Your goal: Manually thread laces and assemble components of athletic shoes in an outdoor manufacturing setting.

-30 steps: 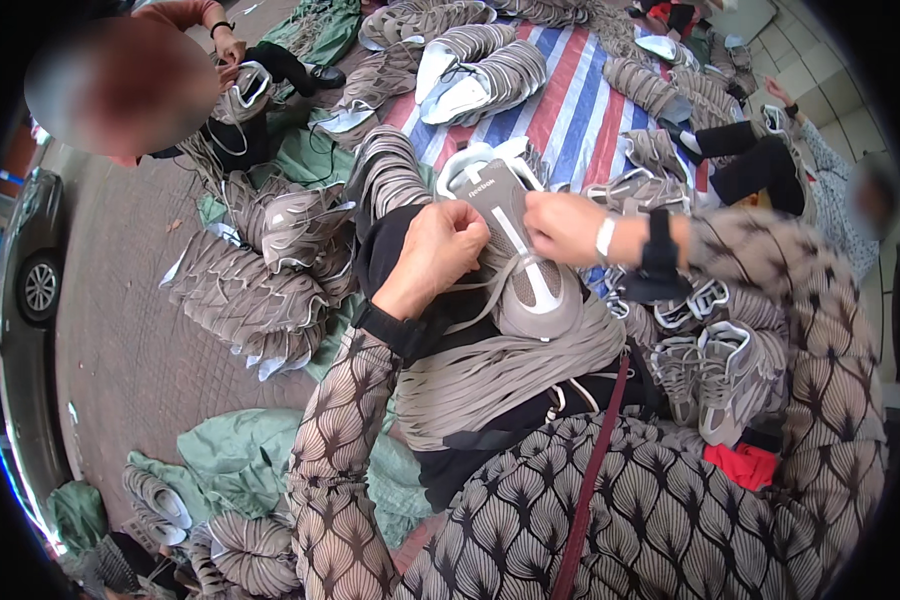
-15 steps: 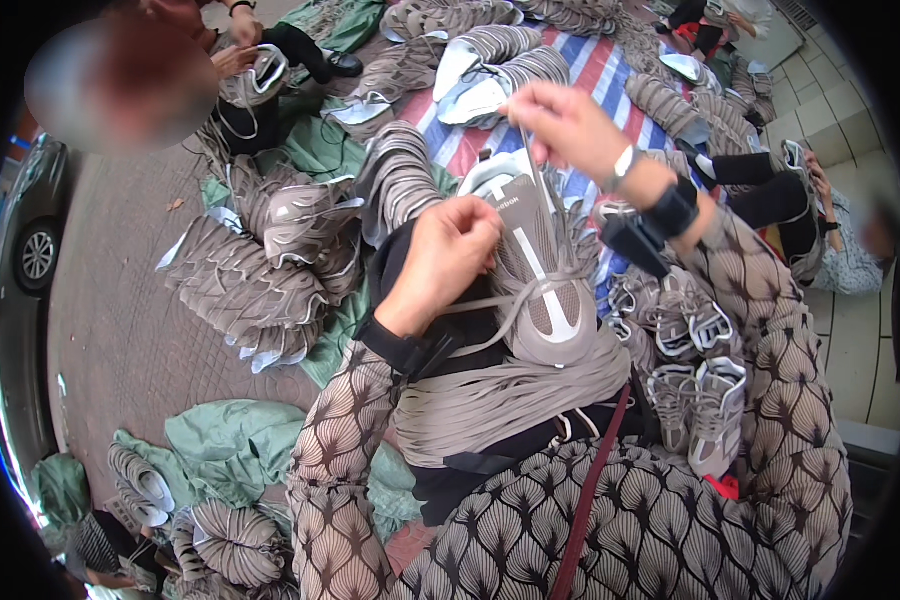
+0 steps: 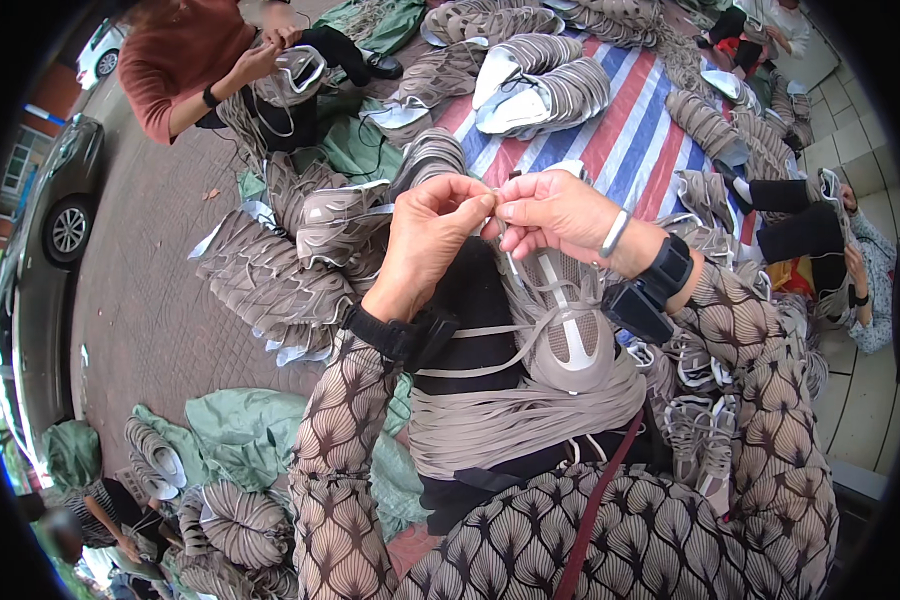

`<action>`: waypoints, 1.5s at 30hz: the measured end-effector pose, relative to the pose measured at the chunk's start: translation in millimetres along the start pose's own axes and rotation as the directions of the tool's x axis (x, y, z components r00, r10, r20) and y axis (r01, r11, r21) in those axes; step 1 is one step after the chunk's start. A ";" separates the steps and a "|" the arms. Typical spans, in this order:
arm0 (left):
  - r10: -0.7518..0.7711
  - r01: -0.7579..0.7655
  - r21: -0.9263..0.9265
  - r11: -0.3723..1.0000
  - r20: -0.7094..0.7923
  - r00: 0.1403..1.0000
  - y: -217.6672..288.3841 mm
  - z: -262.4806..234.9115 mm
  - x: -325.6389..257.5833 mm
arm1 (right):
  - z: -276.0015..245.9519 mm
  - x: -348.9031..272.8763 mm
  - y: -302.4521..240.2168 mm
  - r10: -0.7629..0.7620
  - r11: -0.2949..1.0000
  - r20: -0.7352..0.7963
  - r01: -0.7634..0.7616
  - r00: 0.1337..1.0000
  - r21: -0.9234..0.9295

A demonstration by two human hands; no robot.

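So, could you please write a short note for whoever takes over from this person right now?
Left hand: fingertips pinched on the thin grey lace end, raised over the lap.
Right hand: pinched on the same lace, fingertips meeting the left.
The grey mesh shoe upper lies on the lap; its lace runs up to the hands.
A bundle of grey flat laces is draped across the lap below it.
Done: lace crosses the upper in several places.
Left: how much lacing remains cannot be told.
Stacks of grey uppers lie on the ground to the left.
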State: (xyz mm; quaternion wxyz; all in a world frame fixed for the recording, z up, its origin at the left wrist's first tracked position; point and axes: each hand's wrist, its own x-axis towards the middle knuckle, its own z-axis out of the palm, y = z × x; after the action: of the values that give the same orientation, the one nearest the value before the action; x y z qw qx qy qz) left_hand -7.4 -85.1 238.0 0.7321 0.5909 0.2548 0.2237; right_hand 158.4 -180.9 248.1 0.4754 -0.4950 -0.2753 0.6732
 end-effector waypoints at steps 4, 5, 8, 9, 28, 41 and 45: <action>0.042 -0.040 0.123 0.992 -0.008 0.999 -8.8 -2.5 5.0 | -7.0 0.6 2.1 0.035 0.999 0.011 -0.035 0.999 -0.003; 0.037 -0.036 0.124 0.992 -0.009 0.999 -10.3 -3.5 4.7 | -7.9 0.6 1.7 0.046 0.998 0.021 -0.045 0.999 -0.039; 0.024 -0.025 0.101 0.995 0.013 1.000 -11.9 -3.1 6.0 | -11.5 6.2 2.4 -0.056 0.996 -0.020 0.055 0.998 -0.074; 0.005 -0.005 0.020 1.000 -0.028 1.000 -13.5 -8.0 5.8 | -12.8 12.4 -0.5 -0.085 0.990 -0.021 0.082 0.996 -0.113; 0.280 -0.263 -0.282 0.923 0.023 0.960 125.5 -43.4 140.3 | -3.4 20.0 -80.6 -0.077 0.869 0.117 0.124 0.990 -0.480; 0.523 -0.334 0.814 0.475 0.045 0.851 11.5 5.2 -6.1 | -55.1 78.1 -137.9 -0.551 0.834 -0.191 0.527 0.812 -0.164; 0.260 -0.040 0.785 0.618 -0.156 0.953 2.1 38.1 -63.0 | -47.5 53.0 -128.3 -0.485 0.870 -0.132 0.460 0.865 -0.177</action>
State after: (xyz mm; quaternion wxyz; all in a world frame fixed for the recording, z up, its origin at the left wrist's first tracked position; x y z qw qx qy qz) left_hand -31.7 -152.9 253.4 0.3467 0.8329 0.3667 0.2272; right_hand 246.6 -86.5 317.6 0.6122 -0.5007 -0.3925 0.4695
